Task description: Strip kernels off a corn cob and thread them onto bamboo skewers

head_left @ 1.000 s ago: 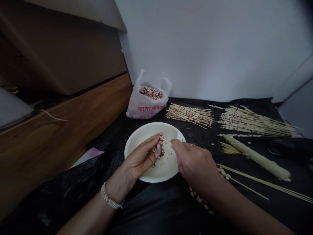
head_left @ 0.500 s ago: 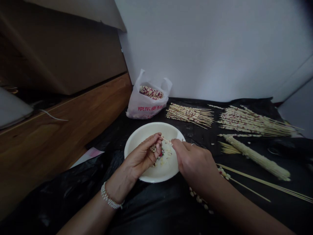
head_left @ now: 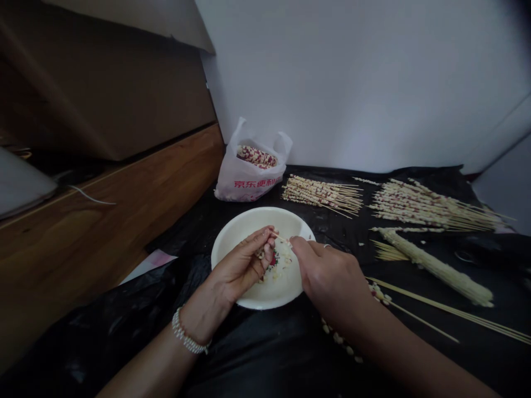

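Over a white bowl, my left hand is curled, with pale kernels in its palm and its thumb and finger pinched at the tip of a thin wooden skewer. My right hand is closed around the other part of that skewer, above the bowl's right rim; its fingertips are partly hidden. A small pale piece sits on the skewer beside the right fingers. Loose pale, dark and red bits lie in the bowl.
Behind the bowl stands a white plastic bag with speckled corn. Threaded skewers and a larger bundle lie at the back right. Nearer are a pale long bundle and bare sticks on black plastic.
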A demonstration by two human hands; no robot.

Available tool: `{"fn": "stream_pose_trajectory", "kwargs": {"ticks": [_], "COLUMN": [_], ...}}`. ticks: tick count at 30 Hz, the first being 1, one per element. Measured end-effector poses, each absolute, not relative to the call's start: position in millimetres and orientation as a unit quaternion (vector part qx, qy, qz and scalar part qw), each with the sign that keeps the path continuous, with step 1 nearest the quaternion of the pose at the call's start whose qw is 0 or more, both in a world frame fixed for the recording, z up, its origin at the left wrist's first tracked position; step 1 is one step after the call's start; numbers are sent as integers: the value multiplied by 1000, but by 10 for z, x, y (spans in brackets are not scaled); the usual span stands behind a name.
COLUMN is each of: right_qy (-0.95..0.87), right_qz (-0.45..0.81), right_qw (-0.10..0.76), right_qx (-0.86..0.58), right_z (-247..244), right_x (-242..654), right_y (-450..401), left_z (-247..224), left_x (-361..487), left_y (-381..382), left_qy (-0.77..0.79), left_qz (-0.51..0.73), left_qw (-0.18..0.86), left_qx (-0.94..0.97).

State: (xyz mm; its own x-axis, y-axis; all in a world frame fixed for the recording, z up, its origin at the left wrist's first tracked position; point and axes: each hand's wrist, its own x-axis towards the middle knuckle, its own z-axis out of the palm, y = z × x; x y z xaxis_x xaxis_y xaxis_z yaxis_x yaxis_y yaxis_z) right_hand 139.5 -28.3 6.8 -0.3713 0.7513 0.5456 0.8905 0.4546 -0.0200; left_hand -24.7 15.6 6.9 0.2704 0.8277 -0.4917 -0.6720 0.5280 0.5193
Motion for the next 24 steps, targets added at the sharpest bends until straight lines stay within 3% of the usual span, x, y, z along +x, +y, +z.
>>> {"fn": "stream_pose_trajectory", "kwargs": {"ticks": [9,24], "right_qy": [-814,-799], "right_qz": [-133,-164], "right_qw": [220,296], "right_qx": [-521,-497], "right_z": [102,13], "right_x": [1379,1356], "right_y": [-299,-284], "left_z": [28,18], "left_x": [-273,-245], "left_y": [156,155], "left_qy": [351,378], "left_qz": [472,469], "left_qw": [797,774], "left_qx": [138,193]}}
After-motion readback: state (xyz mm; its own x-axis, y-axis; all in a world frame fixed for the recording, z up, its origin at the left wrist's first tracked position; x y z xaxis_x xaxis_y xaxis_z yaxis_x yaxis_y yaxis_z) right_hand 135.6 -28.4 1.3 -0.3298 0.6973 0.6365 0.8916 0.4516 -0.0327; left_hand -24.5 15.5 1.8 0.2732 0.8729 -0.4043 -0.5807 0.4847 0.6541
